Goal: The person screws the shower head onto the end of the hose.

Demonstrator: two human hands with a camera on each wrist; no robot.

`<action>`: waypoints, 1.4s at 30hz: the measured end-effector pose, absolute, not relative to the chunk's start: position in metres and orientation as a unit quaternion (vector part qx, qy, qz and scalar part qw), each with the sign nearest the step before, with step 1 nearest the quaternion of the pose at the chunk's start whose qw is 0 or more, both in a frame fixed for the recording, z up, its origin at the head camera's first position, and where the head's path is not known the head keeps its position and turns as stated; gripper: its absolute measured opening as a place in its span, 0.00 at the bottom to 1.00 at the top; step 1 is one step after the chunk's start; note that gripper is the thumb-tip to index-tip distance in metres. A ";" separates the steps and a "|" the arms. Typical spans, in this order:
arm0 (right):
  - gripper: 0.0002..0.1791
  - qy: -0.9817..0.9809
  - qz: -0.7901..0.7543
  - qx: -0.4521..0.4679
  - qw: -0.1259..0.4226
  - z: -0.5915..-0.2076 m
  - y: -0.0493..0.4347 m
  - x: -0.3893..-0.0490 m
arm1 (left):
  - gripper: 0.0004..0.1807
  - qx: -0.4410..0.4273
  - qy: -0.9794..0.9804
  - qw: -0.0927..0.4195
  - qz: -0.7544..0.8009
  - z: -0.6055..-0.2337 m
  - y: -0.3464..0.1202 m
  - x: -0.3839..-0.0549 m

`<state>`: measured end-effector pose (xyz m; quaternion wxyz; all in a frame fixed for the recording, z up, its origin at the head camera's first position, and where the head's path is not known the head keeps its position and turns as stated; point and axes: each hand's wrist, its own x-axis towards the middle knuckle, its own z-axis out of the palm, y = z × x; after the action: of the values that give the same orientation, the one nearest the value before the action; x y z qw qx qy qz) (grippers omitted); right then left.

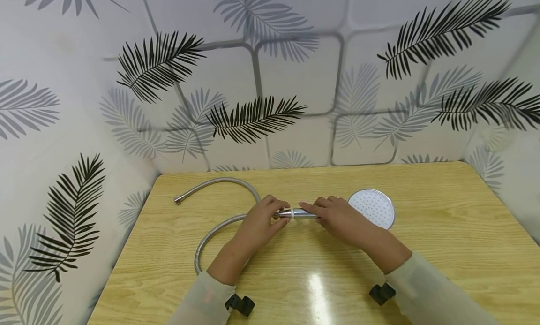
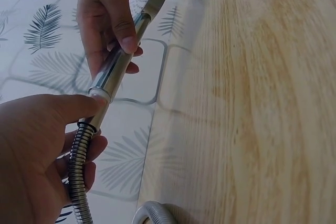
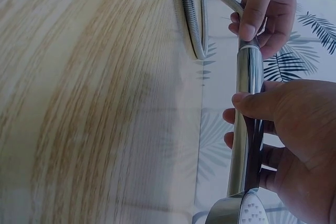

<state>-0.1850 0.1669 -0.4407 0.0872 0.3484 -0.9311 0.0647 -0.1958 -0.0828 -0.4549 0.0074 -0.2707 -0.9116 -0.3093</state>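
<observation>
My right hand (image 1: pixel 339 218) grips the chrome handle of a shower head (image 1: pixel 372 208), whose round white spray face with small nozzles points up at the right. With thumb and fingers, my left hand (image 1: pixel 262 222) pinches the conical end fitting of a metal shower hose (image 2: pixel 79 169). Fitting and handle end meet in line, a white ring (image 2: pixel 100 93) showing at the joint. Behind the left hand the ribbed hose loops over the table, its other end nut (image 1: pixel 177 200) lying at the far left.
A light wood-grain table (image 1: pixel 295 278) lies under both hands. Its back and left edges meet walls covered in leaf-patterned paper (image 1: pixel 295 81). Black straps with mounts (image 1: pixel 240 305) sit at both sleeve cuffs.
</observation>
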 end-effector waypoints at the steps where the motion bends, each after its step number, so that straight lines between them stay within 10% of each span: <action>1: 0.32 -0.931 0.064 0.349 0.087 -0.441 0.167 -0.185 | 0.18 -0.271 -0.912 0.008 -0.308 -0.455 -0.083 -0.196; 42: 0.32 -0.938 0.073 0.335 0.054 -0.439 0.167 -0.183 | 0.20 -0.288 -0.908 -0.011 -0.303 -0.452 -0.083 -0.193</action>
<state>-0.1828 0.1668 -0.4389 0.0544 0.3354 -0.9377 0.0728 -0.1930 -0.0829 -0.4521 -0.0113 -0.2883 -0.9083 -0.3028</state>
